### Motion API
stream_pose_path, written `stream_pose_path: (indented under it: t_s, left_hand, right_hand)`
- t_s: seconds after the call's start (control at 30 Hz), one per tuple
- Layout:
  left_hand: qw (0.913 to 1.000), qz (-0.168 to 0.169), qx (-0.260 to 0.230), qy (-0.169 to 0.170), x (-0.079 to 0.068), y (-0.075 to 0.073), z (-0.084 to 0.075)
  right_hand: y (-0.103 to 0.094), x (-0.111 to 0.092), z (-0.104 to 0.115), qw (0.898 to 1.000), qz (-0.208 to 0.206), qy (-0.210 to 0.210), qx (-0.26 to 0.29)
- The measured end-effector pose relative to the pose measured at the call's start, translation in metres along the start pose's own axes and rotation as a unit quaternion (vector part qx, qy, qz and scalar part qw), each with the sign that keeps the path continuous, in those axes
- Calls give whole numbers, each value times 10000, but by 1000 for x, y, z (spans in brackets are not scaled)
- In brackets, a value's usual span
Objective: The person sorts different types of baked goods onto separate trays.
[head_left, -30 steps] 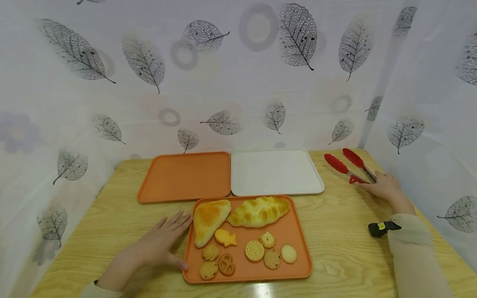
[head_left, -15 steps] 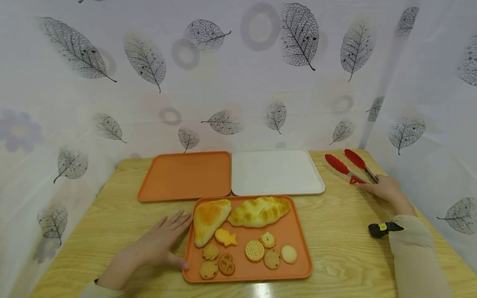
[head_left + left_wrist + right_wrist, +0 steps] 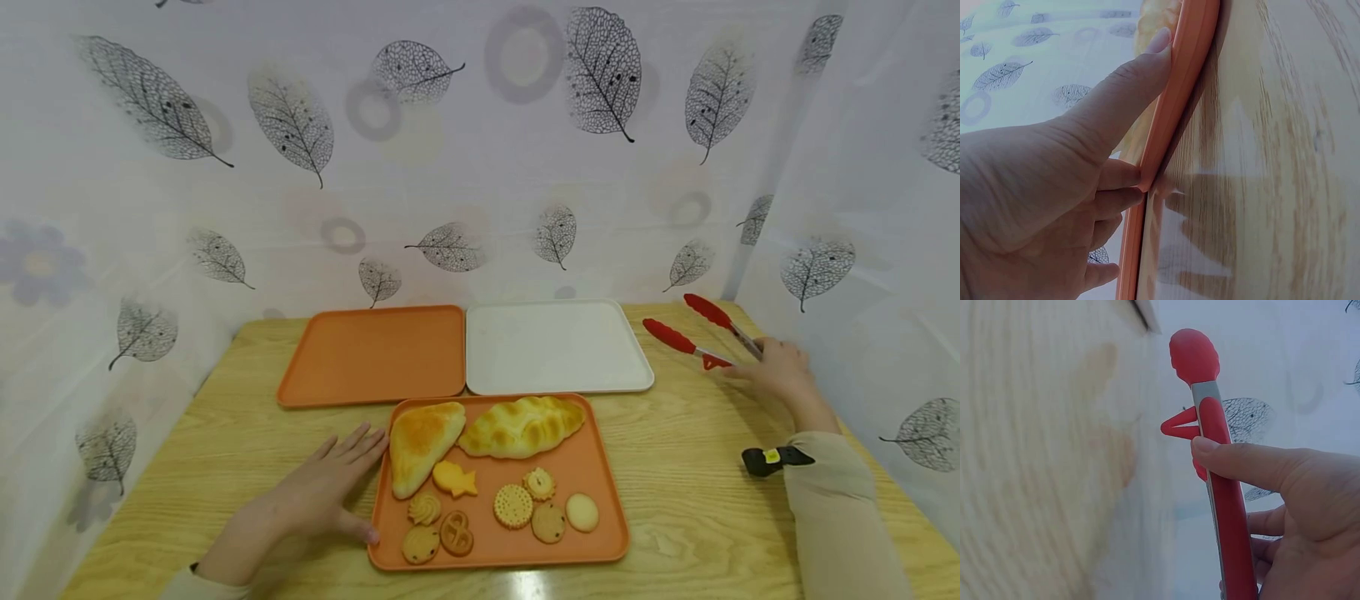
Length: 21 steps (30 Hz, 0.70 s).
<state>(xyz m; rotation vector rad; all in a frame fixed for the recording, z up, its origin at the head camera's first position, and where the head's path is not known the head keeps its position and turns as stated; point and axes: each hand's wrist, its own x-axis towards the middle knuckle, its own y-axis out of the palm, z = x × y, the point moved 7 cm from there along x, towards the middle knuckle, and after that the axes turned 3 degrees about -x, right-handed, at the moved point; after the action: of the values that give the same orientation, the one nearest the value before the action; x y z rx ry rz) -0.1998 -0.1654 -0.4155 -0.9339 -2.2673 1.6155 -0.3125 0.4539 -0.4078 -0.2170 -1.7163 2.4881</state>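
Red-tipped tongs (image 3: 670,336) with metal arms and red grips are held in my right hand (image 3: 780,379) at the right of the table. In the right wrist view the thumb lies along one red grip of the tongs (image 3: 1225,487), with the fingers behind. Their two tips stand apart. My left hand (image 3: 322,487) is spread at the left side of the front orange tray (image 3: 555,550); its fingertips and thumb touch the rim. On this tray lie a triangular bread (image 3: 423,442), a braided bread (image 3: 522,427), a fish-shaped cracker (image 3: 453,478), a pretzel-shaped cookie (image 3: 456,533) and several other cookies.
Behind the front tray, a second orange tray (image 3: 375,358) and a white tray (image 3: 555,346) stand side by side, both bare. The wooden table (image 3: 690,508) meets a leaf-printed curtain (image 3: 465,167) at the back and sides, close to the right hand.
The tips of the tongs have spread wider and shifted slightly left, and the right hand has turned a little. The left hand and the trays have stayed put.
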Motion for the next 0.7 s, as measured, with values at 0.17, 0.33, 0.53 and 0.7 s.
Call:
stream_pose_path:
  t_s: [0.17, 0.33, 0.53, 0.7]
  left_hand:
    - [10000, 7, 30, -25, 0, 1, 0]
    - [10000, -8, 18, -14, -1, 1, 0]
    - [10000, -28, 30, 4, -1, 1, 0]
    - [10000, -4, 52, -18, -1, 1, 1]
  right_hand:
    - [-11, -3, 15, 9991, -366, -223, -51]
    - [-26, -9, 40, 9961, -654, -581, -67]
    - [-41, -19, 74, 9907, -953, -948, -193]
    - [-50, -32, 102, 9875, -1055, -1167, -127]
